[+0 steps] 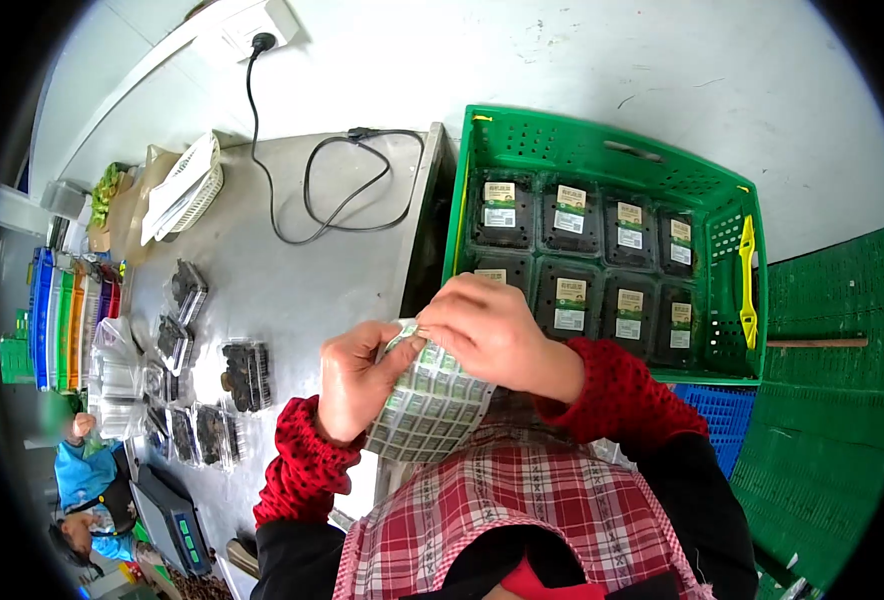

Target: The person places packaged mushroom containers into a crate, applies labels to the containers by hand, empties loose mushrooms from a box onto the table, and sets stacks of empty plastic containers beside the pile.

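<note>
My left hand [362, 375] pinches the edge of a sheet of green-and-white labels [432, 405], thumb on top. At the sheet's top corner, the fingers of my right hand [482, 330] are pressed together close to my left thumb; whatever they hold is too small to make out. Beyond my right hand stands a green crate [602, 133] with two rows of dark clear-lidded boxes [569, 217], each bearing a label. Part of one box is hidden behind my right hand.
On the metal table [302, 290] are a black cable [307, 190], several clear packs with dark contents [247, 375], a white basket [202, 185] and a scale [172, 520]. A blue crate [722, 420] is below the green one. Another person [92, 490] is at lower left.
</note>
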`<state>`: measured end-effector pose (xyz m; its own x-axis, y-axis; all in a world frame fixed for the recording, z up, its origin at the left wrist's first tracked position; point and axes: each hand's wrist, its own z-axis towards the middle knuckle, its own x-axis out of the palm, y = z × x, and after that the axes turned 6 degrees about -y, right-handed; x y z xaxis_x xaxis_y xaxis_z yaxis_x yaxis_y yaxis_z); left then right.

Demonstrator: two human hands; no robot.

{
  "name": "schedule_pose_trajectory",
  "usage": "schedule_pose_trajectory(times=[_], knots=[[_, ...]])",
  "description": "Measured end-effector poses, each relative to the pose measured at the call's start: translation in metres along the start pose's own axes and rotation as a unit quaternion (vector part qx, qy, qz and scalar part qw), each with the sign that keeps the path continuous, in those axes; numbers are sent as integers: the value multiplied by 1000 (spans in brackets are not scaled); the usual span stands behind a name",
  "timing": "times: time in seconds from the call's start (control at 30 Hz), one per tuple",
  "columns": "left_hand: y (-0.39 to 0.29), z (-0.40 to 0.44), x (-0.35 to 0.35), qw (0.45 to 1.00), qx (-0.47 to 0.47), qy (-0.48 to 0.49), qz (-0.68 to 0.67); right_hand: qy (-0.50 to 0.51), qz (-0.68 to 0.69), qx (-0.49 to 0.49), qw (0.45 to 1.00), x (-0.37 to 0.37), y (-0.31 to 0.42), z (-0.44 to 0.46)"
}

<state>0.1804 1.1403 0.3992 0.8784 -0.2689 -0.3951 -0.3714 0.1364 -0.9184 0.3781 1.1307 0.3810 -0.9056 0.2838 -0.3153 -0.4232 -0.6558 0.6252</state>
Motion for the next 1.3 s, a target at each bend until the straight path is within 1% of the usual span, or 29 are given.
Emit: schedule_pose_trajectory(times=[0.07, 0.1, 0.13, 0.17, 0.2, 0.23, 0.27, 0.33, 0.4, 0.43, 0.47, 0.53, 0.57, 0.6, 0.67, 0.73, 0.8, 0.83, 0.87, 0.9, 0.93, 0.97, 1.0, 1.07, 1.13, 1.2, 1.23, 1.27, 1.3], knots=[[7, 0, -6, 995, -88, 15, 33, 3, 123, 196, 973, -22, -24, 8], [11, -1, -8, 992, -120, 5, -30, -83, 183, 319, 926, -26, -63, 6], [4, -1, -15, 986, -160, 23, -37, -107, 128, 401, 900, -43, -101, 11], [1, -4, -12, 979, -168, 8, -117, -136, 55, 423, 894, -49, -141, 6], [-2, -6, -7, 965, -176, -8, -196, -126, 54, 489, 862, -51, -176, -7], [-10, -7, 0, 963, -162, -18, -217, -128, 55, 532, 835, -46, -208, -19], [-11, -6, 5, 959, -157, -12, -235, -147, -7, 465, 873, -32, -243, -35], [-4, -2, 18, 976, -53, -24, -212, -116, -130, 446, 878, -14, -282, -46], [-6, 1, 31, 976, -63, -56, -202, -16, -306, 418, 855, -10, -298, -53], [0, 3, 32, 977, -61, -52, -199, 48, -388, 406, 826, -8, -305, -54], [3, 3, 32, 977, -62, -46, -199, 78, -440, 389, 806, -13, -291, -44], [-1, 10, 38, 976, -85, -58, -192, 21, -431, 414, 802, -46, -270, -35], [0, 13, 42, 972, -86, -59, -212, -75, -359, 399, 841, -69, -270, -44], [-2, 18, 46, 969, -88, -51, -226, -113, -266, 425, 858, -93, -283, -54], [-6, 29, 60, 965, -115, -51, -229, -147, -230, 441, 855, -124, -290, -73], [-12, 44, 80, 957, -152, -56, -239, -144, -220, 430, 864, -133, -300, -85], [-8, 58, 96, 960, -149, -54, -230, -5, -431, 396, 811, -129, -295, -86], [-6, 65, 103, 960, -147, -64, -228, -50, -462, 348, 814, -131, -288, -81], [-7, 69, 112, 960, -146, -75, -226, -71, -448, 348, 820, -140, -287, -79], [-11, 74, 121, 959, -152, -95, -219, -65, -275, 413, 866, -154, -279, -77], [-4, 76, 127, 956, -144, -87, -239, -58, -98, 459, 881, -169, -269, -67], [3, 78, 133, 957, -138, -81, -240, -38, 41, 451, 891, -177, -229, -50], [8, 79, 139, 958, -133, -73, -242, -19, 177, 435, 882, -181, -179, -38], [12, 81, 154, 955, -123, -60, -264, 61, 129, 367, 919, -179, -123, -31], [4, 84, 166, 952, -112, -47, -281, 61, 149, 369, 915, -176, -111, -41], [-13, 86, 177, 939, -117, -56, -318, 35, 175, 396, 901, -179, -111, -53], [-9, 87, 176, 940, -123, -27, -316, 20, 188, 422, 886, -184, -110, -55], [-9, 85, 180, 941, -124, -26, -315, 7, 202, 448, 871, -189, -109, -57], [-8, 83, 183, 937, -129, -22, -324, -2, 196, 429, 882, -191, -108, -62]])
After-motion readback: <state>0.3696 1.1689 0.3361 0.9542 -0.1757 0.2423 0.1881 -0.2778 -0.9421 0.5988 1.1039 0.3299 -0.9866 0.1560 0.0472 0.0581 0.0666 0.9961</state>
